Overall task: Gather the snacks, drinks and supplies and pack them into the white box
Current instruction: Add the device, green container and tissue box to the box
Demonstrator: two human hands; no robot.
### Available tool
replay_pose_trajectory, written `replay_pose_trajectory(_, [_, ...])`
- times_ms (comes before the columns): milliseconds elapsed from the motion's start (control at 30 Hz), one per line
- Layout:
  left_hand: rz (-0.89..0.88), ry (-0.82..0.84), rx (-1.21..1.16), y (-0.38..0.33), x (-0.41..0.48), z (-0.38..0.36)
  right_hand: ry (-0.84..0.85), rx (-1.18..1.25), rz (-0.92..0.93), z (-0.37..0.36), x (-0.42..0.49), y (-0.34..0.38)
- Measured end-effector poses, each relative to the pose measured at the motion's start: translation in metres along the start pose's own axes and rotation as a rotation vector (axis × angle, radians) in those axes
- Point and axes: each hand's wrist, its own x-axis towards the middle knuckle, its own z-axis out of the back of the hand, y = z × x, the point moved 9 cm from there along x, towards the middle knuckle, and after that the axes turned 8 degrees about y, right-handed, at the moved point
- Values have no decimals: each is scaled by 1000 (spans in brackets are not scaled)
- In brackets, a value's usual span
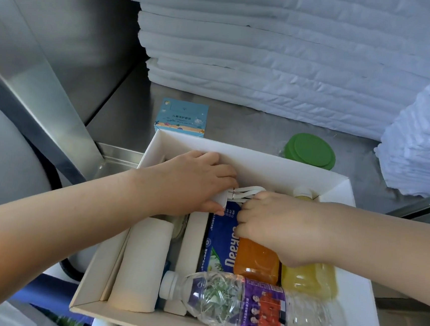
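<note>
The white box (248,160) rests on the steel counter (239,113), with a blue carton (181,118) and green lids (311,150) behind it; inside it, the left hand (194,184) grips a white corded device (220,198) and the right hand (281,228) pinches its cords (247,191).

**Around your work spot**

You have a shiny metal counter (251,119) in front of you. A tall pile of white folded pads (270,50) sits far back. A smaller white pile (423,144) is on the right. A metal wall (51,31) stands left.
</note>
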Motion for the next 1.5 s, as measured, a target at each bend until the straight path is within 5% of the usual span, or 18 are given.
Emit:
replay_pose_trajectory(300, [9, -10, 12, 0, -1, 0, -156, -254, -139, 17, -13, 5])
replay_pose_trajectory(533, [-32, 9, 32, -8, 7, -6, -260, -228, -172, 24, -31, 6])
replay_pose_trajectory(900, [135, 40, -198, 14, -10, -6, 25, 140, -48, -9, -1, -10])
replay_pose_trajectory(1100, [229, 108, -141, 19, -8, -4, -176, 191, -23, -1, -15, -13])
replay_pose_trajectory(1500, [296, 139, -71, 28, -20, 1, -260, 303, -31, -6, -28, -10])
